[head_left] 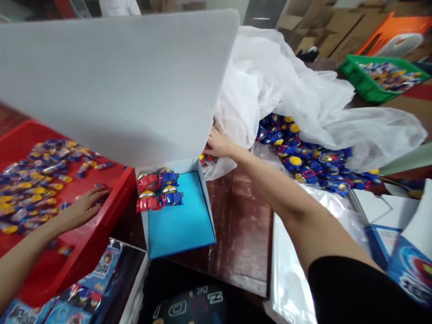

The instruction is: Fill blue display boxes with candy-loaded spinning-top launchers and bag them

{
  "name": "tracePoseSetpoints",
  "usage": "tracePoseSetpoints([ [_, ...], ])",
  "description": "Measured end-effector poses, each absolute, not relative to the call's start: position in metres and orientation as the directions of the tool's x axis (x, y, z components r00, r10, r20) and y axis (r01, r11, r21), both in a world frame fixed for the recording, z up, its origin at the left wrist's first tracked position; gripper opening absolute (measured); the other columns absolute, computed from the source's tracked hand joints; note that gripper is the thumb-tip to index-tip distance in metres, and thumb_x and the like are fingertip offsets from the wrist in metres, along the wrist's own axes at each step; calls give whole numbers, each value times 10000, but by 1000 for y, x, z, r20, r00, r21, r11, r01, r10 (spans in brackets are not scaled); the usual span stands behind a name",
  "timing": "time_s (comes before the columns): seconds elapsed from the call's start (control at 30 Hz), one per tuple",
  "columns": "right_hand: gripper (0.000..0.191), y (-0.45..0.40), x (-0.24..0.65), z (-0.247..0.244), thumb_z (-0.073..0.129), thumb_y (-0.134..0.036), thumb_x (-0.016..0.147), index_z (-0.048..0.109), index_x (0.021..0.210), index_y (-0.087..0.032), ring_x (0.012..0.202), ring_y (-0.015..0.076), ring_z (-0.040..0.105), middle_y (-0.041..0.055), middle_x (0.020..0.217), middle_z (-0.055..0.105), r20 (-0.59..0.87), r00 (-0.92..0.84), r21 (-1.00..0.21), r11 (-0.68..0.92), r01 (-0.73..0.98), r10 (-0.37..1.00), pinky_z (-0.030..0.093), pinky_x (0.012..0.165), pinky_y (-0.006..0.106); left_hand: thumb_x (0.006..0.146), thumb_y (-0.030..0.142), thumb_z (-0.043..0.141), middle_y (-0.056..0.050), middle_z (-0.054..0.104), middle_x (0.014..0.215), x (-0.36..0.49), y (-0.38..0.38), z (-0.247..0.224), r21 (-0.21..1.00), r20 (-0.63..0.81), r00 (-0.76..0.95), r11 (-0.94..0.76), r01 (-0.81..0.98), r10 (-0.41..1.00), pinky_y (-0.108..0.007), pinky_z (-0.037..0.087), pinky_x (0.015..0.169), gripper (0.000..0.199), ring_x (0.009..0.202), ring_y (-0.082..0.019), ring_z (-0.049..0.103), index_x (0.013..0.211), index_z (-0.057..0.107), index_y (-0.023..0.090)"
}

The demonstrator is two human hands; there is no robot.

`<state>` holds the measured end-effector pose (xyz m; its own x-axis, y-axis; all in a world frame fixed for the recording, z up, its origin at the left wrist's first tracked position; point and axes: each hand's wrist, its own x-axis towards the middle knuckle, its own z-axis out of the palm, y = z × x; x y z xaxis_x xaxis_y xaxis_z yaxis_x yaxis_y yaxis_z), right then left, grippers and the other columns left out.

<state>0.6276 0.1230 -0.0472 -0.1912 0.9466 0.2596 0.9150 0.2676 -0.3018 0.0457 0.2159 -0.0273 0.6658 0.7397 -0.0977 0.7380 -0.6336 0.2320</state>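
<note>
My left hand (87, 206) reaches into the red tray (116, 198), fingers stretched out low over its floor near the inner wall. Small wrapped blue-and-yellow pieces (40, 180) are heaped in that tray. My right hand (219, 141) is at a white plastic bag (219, 171) with red parts in it. Its fingertips are partly hidden behind the raised lid (135, 90). Between my hands stands the open box (182, 225) with a blue inside. Two red toy pieces (148, 201) and two blue toy pieces (172, 197) sit at its far left.
Blue toy pieces (310, 162) lie heaped at right under white plastic sheeting (286, 90). Clear plastic sleeves (290, 270) and printed boxes (411, 265) lie nearer. A filled carton (135, 288) stands front left. A green crate (364, 83) and an orange chair (388, 33) are behind.
</note>
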Motion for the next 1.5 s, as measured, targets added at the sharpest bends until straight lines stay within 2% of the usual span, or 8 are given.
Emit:
tracePoseSetpoints([
  [0.27,609,-35,580,-40,802,-540,885,648,1391,-239,1093,270,735,101,1285,745,490,275,-738,227,636,827,611,1016,485,880,758,661,-74,816,1127,34,182,-3,371,152,525,-540,755,838,-453,580,1049,560,1061,-279,726,984,809,228],
  [0.43,385,-110,541,1,664,-346,1026,647,1409,-310,1224,268,728,145,1409,714,407,65,-825,336,454,911,619,966,406,879,516,881,-29,813,1146,66,81,40,598,473,253,-518,612,844,-315,573,995,382,991,-175,730,1136,836,237],
  [0.57,357,-123,485,18,729,-264,966,651,1314,-282,1249,280,715,128,1330,723,473,-204,-716,509,478,857,610,1041,458,839,417,932,-30,782,862,124,-7,27,999,3,203,-10,33,979,-186,488,496,347,537,-74,598,1047,810,168],
  [0.87,337,-76,378,-25,728,-455,977,480,1174,-340,1004,183,758,10,1247,600,445,487,-821,559,-112,751,687,951,467,853,373,936,-20,724,860,191,-67,-20,725,-350,613,620,-301,708,-217,641,623,387,682,-125,729,1137,749,186],
  [1.03,275,-73,366,-32,736,-420,964,634,1204,-333,1153,211,703,27,1319,558,383,443,-824,516,-233,811,679,1004,489,991,468,779,1,621,843,195,-65,-18,857,-229,690,479,-192,687,-167,438,509,304,550,-38,459,1088,740,182],
  [1.13,277,-77,361,-33,692,-487,976,621,1193,-330,1136,217,706,33,1341,566,357,403,-858,466,-215,843,677,988,494,1046,389,702,-35,670,929,193,-63,-22,999,-33,658,-1,52,752,-238,542,707,240,744,-113,590,1182,743,195],
  [1.27,395,-80,344,-40,339,-523,1100,411,1455,-365,1063,239,747,99,1385,572,228,505,-960,280,-29,832,648,993,570,1008,264,717,-110,726,1202,193,-60,-28,775,362,541,-567,278,759,-359,569,1033,379,1095,-244,686,1385,725,229],
  [1.5,988,-107,417,-41,699,-751,905,245,1689,-356,1585,377,442,155,1750,309,430,72,-798,341,498,900,522,1207,642,998,401,735,-86,751,1102,174,-25,-9,924,46,665,-284,255,745,-310,578,889,353,966,-210,693,1294,771,210],
])
